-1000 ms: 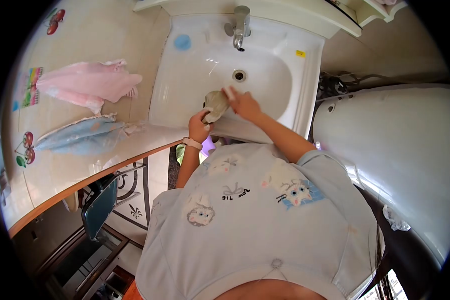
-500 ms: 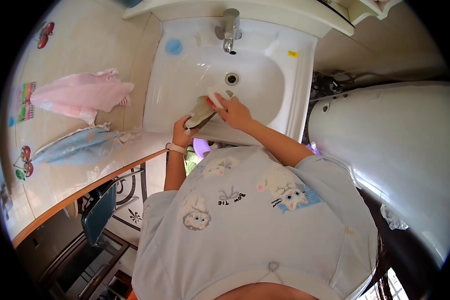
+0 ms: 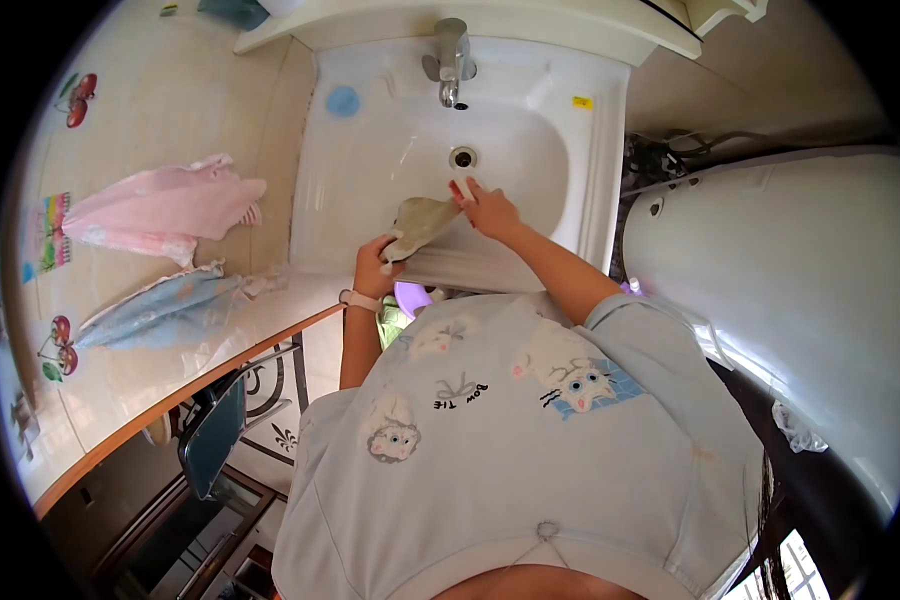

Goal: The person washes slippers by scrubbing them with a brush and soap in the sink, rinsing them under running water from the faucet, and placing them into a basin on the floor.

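Note:
A greyish-tan item [image 3: 419, 224], seemingly a shoe or a piece of cloth, is held over the near edge of the white sink [image 3: 345, 160]. My left hand [image 3: 374, 266] grips its lower left end. My right hand [image 3: 489, 210] is closed round a small brush [image 3: 459, 191] with red bristles, beside the item's upper right end. The drain [image 3: 462, 158] shows just beyond the brush. Part of the item's end is hidden by my right hand.
A chrome faucet [image 3: 451, 62] stands at the sink's back. Pink cloth [image 3: 160, 208] and blue cloth [image 3: 165, 308] lie on the left. A large white appliance [image 3: 770, 270] is on the right, and a purple object [image 3: 411, 297] shows below the sink.
The brush was on the item half a second ago and is now at its far end, its red bristles showing. The item has shifted slightly, and the view has moved a little.

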A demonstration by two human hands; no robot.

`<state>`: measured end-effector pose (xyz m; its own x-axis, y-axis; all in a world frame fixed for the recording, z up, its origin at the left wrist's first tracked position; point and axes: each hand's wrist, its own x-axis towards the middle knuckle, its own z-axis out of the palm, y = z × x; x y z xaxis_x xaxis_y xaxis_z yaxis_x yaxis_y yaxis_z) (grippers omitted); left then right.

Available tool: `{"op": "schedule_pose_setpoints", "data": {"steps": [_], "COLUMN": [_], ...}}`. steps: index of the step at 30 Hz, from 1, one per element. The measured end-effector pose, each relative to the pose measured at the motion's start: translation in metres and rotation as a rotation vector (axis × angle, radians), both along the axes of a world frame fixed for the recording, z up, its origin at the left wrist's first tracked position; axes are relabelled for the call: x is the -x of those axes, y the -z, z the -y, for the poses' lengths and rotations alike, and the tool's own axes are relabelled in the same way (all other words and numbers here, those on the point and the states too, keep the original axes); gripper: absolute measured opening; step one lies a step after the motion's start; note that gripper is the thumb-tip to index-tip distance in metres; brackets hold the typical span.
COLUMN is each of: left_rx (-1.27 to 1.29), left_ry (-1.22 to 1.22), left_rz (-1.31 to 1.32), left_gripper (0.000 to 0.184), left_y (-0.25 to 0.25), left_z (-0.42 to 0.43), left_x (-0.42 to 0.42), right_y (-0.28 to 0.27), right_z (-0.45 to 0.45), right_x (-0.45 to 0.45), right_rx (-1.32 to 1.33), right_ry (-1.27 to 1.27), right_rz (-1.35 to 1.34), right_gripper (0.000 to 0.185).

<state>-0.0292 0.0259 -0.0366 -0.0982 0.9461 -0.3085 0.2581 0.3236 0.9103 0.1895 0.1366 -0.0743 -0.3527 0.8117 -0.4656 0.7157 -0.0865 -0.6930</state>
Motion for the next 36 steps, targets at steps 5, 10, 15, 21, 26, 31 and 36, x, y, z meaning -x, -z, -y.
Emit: {"op": "schedule_pose_setpoints", "data": {"steps": [5, 10, 15, 21, 26, 31, 36], "left_rx": [-0.035, -0.037, -0.093, -0.085, -0.097, -0.076, -0.071], "left_ry": [0.063, 0.097, 0.016, -0.012, 0.048, 0.056, 0.121], "left_rz": [-0.187, -0.156, -0.085, -0.081, -0.140, -0.154, -0.237], "left_gripper": [0.040, 0.039, 0.036, 0.033, 0.035, 0.039, 0.036], "left_y": [-0.012, -0.008, -0.001, 0.005, -0.004, -0.002, -0.012], "left_z": [-0.011, 0.000, 0.002, 0.012, 0.002, 0.008, -0.002], "left_x": [-0.006, -0.003, -0.006, -0.004, -0.010, -0.010, -0.016], "right_y": [-0.046, -0.025, -0.062, -0.057, -0.086, -0.026, -0.076], "right_z": [0.041, 0.036, 0.051, 0.044, 0.067, 0.046, 0.046], "right_x": [0.013, 0.003, 0.004, 0.010, 0.022, 0.018, 0.024], "right_rx": [-0.165, -0.309, -0.092, -0.324, -0.175, -0.809, -0.238], "right_ry": [-0.134, -0.244, -0.183, -0.343, -0.253, -0.527, -0.270], "right_rz": [0.079, -0.029, 0.053, 0.055, -0.025, 0.025, -0.044], "right_gripper": [0.054, 0.053, 0.051, 0.050, 0.052, 0.048, 0.048]}}
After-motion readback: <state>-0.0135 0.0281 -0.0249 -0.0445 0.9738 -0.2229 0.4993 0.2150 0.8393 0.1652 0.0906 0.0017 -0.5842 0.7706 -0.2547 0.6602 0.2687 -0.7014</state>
